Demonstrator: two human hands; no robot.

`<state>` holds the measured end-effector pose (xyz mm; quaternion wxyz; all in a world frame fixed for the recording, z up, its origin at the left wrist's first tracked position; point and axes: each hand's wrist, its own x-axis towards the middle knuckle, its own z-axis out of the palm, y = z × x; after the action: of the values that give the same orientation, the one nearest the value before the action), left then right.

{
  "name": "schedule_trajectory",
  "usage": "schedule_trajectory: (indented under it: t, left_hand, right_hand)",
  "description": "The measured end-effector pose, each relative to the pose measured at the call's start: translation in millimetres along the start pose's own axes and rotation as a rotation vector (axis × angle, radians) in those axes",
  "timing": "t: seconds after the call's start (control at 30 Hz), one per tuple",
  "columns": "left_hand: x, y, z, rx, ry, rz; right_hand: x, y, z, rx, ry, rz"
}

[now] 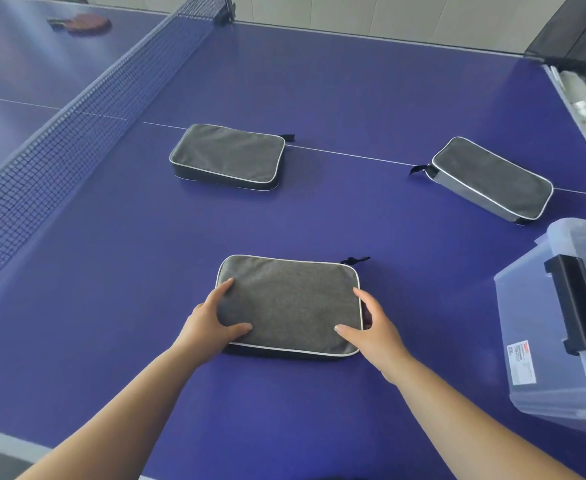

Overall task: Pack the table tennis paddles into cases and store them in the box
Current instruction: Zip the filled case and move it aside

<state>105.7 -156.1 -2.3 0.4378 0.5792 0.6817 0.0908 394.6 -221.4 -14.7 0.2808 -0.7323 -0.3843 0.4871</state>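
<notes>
Case (289, 306) grey fabric, table's 6 o'clock | left hand (212, 320) and right hand (374, 327) clasp its short ends | probably light, soft-skinned, grippy; lift by ends | box (558, 327) at 3 o'clock

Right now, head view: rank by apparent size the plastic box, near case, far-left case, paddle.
1. Plastic box, cropped by the frame edge.
2. Near case, gripped by the left hand and right hand.
3. Far-left case; probably the same size, just farther away.
4. Paddle, farthest.
</notes>
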Motion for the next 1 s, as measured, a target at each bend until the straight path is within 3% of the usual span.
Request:
schedule_trajectory:
  t: [0.37,0.63,1.0]
  left_hand:
    - [20.0,0.4,-30.4,-0.113,0.005,0.111]
    - [87.7,6.2,-123.2,-0.121,0.01,0.203]
    - [213.3,36.2,-226.0,-0.16,0.158,0.297]
  right_hand:
    - [12.6,-30.6,10.1,-0.051,0.08,-0.075]
    - [59.0,-111.0,61.4,0.041,0.174,-0.13]
    - [169.8,-209.6,117.0,0.18,0.272,-0.213]
